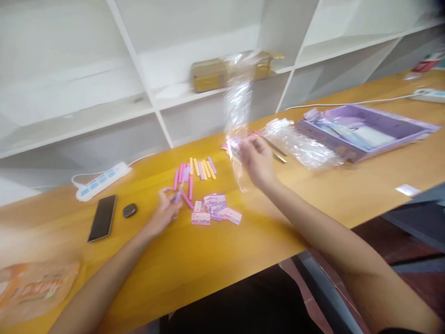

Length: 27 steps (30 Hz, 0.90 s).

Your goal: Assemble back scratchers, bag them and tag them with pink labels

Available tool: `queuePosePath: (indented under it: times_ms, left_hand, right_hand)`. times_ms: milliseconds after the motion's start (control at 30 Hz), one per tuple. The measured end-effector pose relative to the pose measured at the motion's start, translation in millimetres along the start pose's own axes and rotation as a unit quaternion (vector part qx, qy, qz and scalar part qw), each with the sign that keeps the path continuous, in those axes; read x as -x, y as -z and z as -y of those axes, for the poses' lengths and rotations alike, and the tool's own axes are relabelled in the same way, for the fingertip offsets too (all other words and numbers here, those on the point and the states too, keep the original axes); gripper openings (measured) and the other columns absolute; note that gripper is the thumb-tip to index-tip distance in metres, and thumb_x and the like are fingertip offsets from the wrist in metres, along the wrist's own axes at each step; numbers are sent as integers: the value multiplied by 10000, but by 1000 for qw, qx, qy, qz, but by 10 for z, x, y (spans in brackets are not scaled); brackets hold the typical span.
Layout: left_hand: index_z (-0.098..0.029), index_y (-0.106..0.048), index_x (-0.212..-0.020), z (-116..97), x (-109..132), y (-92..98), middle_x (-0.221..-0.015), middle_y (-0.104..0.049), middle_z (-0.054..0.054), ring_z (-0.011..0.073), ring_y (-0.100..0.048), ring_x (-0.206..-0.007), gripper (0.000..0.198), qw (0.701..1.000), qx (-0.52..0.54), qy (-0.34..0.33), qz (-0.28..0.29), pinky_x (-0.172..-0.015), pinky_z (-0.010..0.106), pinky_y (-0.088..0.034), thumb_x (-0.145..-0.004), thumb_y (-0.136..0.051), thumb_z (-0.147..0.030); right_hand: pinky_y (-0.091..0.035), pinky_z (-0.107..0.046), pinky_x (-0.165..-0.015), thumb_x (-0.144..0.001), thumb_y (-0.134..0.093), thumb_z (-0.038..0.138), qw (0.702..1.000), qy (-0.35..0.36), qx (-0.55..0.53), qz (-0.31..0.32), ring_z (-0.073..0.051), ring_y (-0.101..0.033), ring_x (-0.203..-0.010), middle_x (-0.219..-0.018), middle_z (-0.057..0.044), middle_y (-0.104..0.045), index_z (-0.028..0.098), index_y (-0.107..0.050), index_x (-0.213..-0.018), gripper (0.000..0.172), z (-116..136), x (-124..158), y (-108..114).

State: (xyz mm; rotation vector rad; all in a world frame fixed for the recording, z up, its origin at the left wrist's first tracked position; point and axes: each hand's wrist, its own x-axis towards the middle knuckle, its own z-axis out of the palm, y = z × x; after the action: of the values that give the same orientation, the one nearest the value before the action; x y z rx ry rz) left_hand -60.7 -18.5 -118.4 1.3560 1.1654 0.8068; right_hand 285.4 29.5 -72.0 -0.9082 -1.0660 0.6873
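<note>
My left hand (166,211) is closed around a slim purple stick-like tool with a lilac paddle-shaped top (187,173); its exact kind is blurred. Beneath and beside it lie several pink sticks (191,188). A row of yellow and purple sticks (203,169) sits just behind them. To the right is a loose pile of small pink and purple printed cards (216,207). Raised above the table, my right hand (257,157) pinches a long clear plastic bag (239,104), which stands up from the fingers and also hangs below them. Small pink pieces beside those fingers are partly hidden.
Crumpled clear plastic (306,146) and slender metal-ended tools (278,153) lie right of my right hand, before a purple box (361,150). At left are a phone (102,218), a black oval object (130,210), a power strip (103,181) and an orange package (38,290). White shelves (208,37) rise behind.
</note>
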Motion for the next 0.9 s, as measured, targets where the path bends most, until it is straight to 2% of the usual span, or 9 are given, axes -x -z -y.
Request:
queuePosePath:
  times_ms: [67, 167, 233, 400, 500, 600, 700, 800, 900]
  left_hand:
    - [-313, -459, -1259, 15, 145, -244, -959, -569, -49, 55, -316, -532, 634, 990, 84, 29, 110, -502, 203, -246, -854, -784, -676]
    - [-235, -612, -1165, 80, 316, -495, -766, -440, -68, 70, -318, -561, 701, 974, 137, 65, 167, -513, 209, -236, -808, -761, -819]
    - [-206, -692, -1127, 120, 398, -568, -753, -476, -47, 78, -355, -586, 626, 983, 92, 43, 156, -534, 223, -279, -836, -801, -750]
    - [-185, -765, -933, 81, 434, -557, -904, -691, 45, 155, -570, -775, 459, 996, -33, -60, 50, -715, 285, -466, -958, -738, -643]
    - [-193, -757, -877, 21, 409, -538, -861, -724, 41, 174, -611, -779, 451, 993, -52, -77, 69, -778, 311, -501, -965, -730, -634]
    - [-214, -774, -838, -7, 424, -556, -823, -741, 48, 202, -645, -774, 412, 990, -81, -72, 94, -779, 332, -517, -945, -761, -611]
    - [-234, -791, -820, 2, 424, -545, -846, -765, 64, 243, -692, -854, 358, 991, -85, -85, 61, -842, 363, -542, -949, -772, -568]
    - [-237, -794, -856, 46, 315, -438, -897, -771, 54, 237, -694, -893, 316, 989, -57, -123, -63, -873, 348, -543, -929, -805, -544]
    - [-230, -772, -910, 131, 107, -268, -906, -747, 32, 204, -671, -865, 329, 971, -10, -159, -180, -850, 313, -538, -886, -851, -549]
  right_hand:
    - [-380, -266, -582, -978, -719, 489, 992, -64, -13, 111, -109, -453, -609, -726, 38, -507, 237, -564, -910, 303, -32, 502, -418]
    - [-434, -282, -645, -954, -746, 535, 976, -123, -39, 177, -128, -525, -680, -781, 21, -578, 228, -600, -946, 340, -84, 1102, -747]
    - [-441, -281, -655, -933, -782, 561, 966, -152, -65, 199, -132, -543, -698, -788, 22, -591, 228, -587, -950, 387, -115, 1319, -800]
    - [-374, -251, -546, -981, -691, 686, 940, -216, -149, 219, -99, -403, -560, -673, 75, -477, 240, -496, -907, 493, -151, 1377, -690]
    - [-392, -246, -525, -939, -737, 691, 915, -250, -143, 282, -98, -449, -567, -753, 63, -543, 239, -541, -1013, 499, -169, 1308, -656]
    - [-497, -277, -675, -958, -710, 684, 906, -205, -86, 360, -134, -559, -740, -863, 8, -598, 215, -604, -948, 481, -196, 1252, -653]
    - [-527, -317, -826, -1010, -613, 711, 932, -141, -16, 333, -173, -584, -873, -892, -27, -583, 207, -584, -813, 542, -215, 1179, -615]
    - [-538, -331, -867, -1051, -523, 717, 968, -125, -14, 219, -192, -594, -916, -957, -41, -596, 233, -579, -934, 501, -215, 1051, -521]
    - [-519, -316, -789, -1094, -413, 711, 989, -96, -11, 114, -186, -565, -824, -897, -33, -569, 257, -519, -962, 485, -209, 887, -401]
